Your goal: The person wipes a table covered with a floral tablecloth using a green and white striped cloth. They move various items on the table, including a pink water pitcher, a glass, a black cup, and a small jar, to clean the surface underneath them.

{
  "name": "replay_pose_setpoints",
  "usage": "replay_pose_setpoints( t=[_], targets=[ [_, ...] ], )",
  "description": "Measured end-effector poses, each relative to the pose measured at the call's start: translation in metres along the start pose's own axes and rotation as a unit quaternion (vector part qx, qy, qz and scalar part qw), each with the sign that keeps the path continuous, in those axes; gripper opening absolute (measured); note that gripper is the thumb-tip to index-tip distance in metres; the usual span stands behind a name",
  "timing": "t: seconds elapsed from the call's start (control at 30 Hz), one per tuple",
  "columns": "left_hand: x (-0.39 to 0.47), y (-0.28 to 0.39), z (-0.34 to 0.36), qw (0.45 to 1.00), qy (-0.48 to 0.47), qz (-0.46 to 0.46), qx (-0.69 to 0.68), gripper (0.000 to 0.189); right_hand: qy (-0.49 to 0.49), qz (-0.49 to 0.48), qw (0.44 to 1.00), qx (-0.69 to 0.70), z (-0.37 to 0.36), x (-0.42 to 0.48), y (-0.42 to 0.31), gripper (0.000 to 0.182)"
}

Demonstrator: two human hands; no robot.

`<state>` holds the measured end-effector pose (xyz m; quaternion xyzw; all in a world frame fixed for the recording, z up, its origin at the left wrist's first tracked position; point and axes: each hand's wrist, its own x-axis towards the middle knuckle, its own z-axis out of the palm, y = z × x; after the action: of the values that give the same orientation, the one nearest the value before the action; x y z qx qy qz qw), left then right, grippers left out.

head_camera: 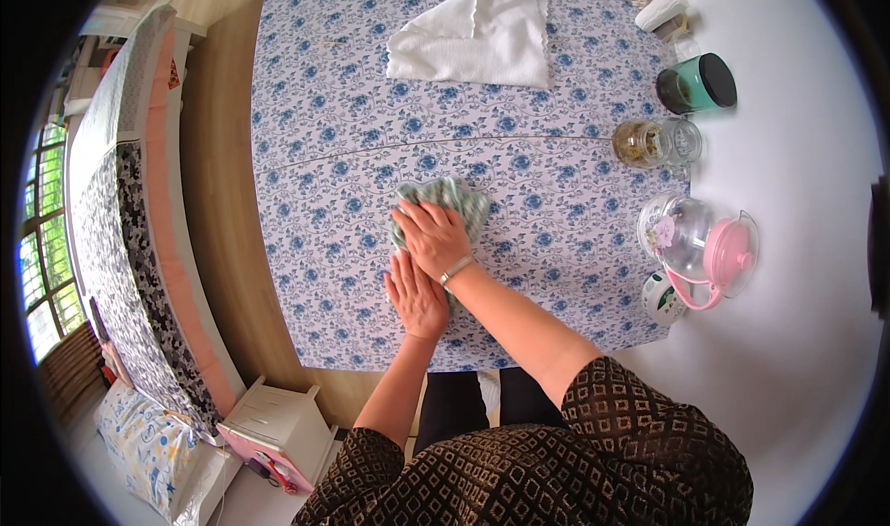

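Observation:
A green-and-white cloth (469,203) lies bunched near the middle of a table covered in a blue floral print (334,248). My right hand (437,237), with a silver band at the wrist, presses down on the cloth, its fingers curving over it. Just below, my left hand (419,300) lies flat, fingertips against the cloth's lower edge beside my right hand. Some of the cloth is hidden beneath the hands. Farther up the table rests a partly folded white cloth (480,39) with a scalloped edge.
Along the right edge stand a glass teapot with pink lid (685,244), a round container (662,298), glass jars (636,144) and a green canister with black lid (685,88). A thin stick (334,43) lies far left. Left of the table are a bed (104,213) and a small cabinet (278,415).

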<state>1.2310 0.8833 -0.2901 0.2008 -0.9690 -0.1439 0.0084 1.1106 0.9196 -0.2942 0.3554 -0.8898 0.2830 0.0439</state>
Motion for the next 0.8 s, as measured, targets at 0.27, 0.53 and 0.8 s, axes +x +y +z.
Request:
replay_pose_setpoints(
  t=[0.27,0.53,0.8],
  targets=[
    [-0.018,0.042,0.005,0.968,-0.127,0.21,-0.055,0.051,0.017,0.14,0.975,-0.172,-0.066,-0.111,0.044,0.032],
    [0.085,0.093,0.022,0.919,-0.111,0.368,-0.085,0.05,0.083,0.318,0.897,-0.294,-0.094,-0.083,0.12,0.035],
    [0.112,-0.016,-0.009,0.976,-0.062,0.206,-0.039,0.046,0.068,0.199,0.957,-0.2,-0.008,0.024,0.04,0.037]
  ],
)
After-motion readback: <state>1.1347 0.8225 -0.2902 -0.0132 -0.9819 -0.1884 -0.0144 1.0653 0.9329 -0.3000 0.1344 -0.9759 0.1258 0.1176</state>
